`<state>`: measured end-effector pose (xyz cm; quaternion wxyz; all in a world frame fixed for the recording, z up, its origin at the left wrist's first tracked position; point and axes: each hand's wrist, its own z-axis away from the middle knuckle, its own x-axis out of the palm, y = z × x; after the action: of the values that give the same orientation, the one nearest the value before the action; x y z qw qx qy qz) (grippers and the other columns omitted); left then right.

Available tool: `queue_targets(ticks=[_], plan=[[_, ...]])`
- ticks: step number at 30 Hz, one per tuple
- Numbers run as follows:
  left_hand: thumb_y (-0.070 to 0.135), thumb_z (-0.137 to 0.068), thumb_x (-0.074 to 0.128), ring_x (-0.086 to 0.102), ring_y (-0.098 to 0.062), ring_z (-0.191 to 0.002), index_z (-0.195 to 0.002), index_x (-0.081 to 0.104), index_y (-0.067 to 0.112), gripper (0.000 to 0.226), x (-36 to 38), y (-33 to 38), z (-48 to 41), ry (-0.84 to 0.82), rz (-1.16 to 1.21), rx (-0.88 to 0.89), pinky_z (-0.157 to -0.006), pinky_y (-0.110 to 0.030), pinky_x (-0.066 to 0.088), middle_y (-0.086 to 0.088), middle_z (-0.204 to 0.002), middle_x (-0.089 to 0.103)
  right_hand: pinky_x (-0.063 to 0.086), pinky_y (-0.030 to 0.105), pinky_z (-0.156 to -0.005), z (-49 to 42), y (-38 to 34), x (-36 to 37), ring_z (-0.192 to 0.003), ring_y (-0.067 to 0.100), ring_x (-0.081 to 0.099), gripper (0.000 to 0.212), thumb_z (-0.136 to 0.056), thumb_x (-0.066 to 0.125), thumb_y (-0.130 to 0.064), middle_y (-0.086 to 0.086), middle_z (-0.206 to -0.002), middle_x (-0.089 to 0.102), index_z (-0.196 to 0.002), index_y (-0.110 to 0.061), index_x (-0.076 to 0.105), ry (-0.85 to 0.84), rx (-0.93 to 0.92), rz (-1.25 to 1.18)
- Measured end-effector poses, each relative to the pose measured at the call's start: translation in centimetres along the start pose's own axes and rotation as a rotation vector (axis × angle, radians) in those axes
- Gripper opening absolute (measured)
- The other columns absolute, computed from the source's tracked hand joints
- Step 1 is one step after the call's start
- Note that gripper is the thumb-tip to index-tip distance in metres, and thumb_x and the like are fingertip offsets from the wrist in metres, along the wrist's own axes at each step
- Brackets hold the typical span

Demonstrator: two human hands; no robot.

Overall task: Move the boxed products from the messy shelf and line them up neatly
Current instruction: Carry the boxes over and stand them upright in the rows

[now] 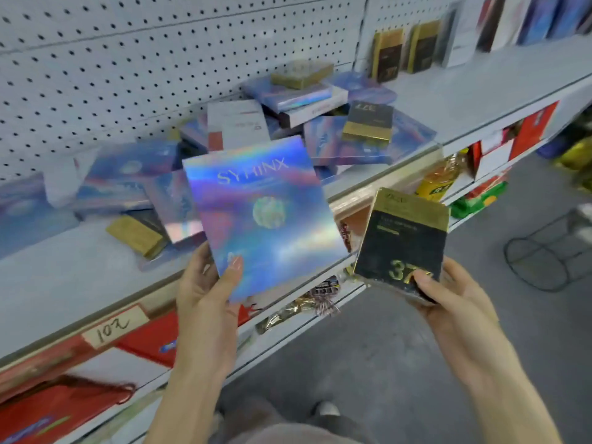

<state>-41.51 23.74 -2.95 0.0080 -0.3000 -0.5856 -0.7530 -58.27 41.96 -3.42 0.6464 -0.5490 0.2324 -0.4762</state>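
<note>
Head view shows both boxes held in the air off the front edge of the shelf [64, 277], each by one end only, and I think that is where the risk lies. The left grip [205, 302] pinches the holographic box [262, 216] at its lower left corner, with the thumb flat on the foil face and the fingers hidden behind. Most of that wide, thin box stands up and away from the pinch, so a quick swing could make it pivot or slide on the slick foil. The right grip [455, 302] pinches the black-and-gold box [403, 241] along its bottom edge, with the thumb just under the gold number. The box rises from the grip tilted to the left, and its glossy surface looks likely to slip.

With both hands full, nothing is free to steady the jumbled pile [320, 123] along the back of the shelf. There a gold box [301, 73] sits on top of stacked flat boxes. Brushing that heap could send boxes sliding toward the front edge.

Two gold-edged boxes [403, 49] stand upright toward the right end of the shelf. They may be the start of the neat row, though motion blur makes that uncertain. Thin boxes set on edge beside them could tip over one after another if nudged.
</note>
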Motion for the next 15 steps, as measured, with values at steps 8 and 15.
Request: queue_targets(ticks=[8,15], plan=[[-0.002,-0.082,0.055,0.07,-0.011,-0.081,-0.101,0.062,0.017,0.028,13.1,-4.7,-0.9,-0.082,-0.074,-0.06,-0.069,-0.025,0.058,0.005,-0.089,0.074,0.052,0.037,-0.093,-7.0,-7.3,-9.8,-0.097,0.022,0.065,0.041,-0.078,0.06,-0.006,0.005,-0.107,0.071,-0.118,-0.013,0.056,0.066,-0.063,-0.114],[0.004,-0.076,0.064,0.069,-0.013,-0.085,-0.1,0.06,0.019,0.029,21.5,-8.3,-9.5,-0.015,-0.076,-0.01,-0.08,-0.042,0.051,0.007,-0.093,0.073,0.044,0.046,-0.102,-18.9,-10.2,-12.9,-0.109,0.029,0.064,0.032,-0.093,0.054,-0.014,0.01,-0.112,0.071,-0.125,-0.01,0.058,0.112,-0.034,-0.016]])
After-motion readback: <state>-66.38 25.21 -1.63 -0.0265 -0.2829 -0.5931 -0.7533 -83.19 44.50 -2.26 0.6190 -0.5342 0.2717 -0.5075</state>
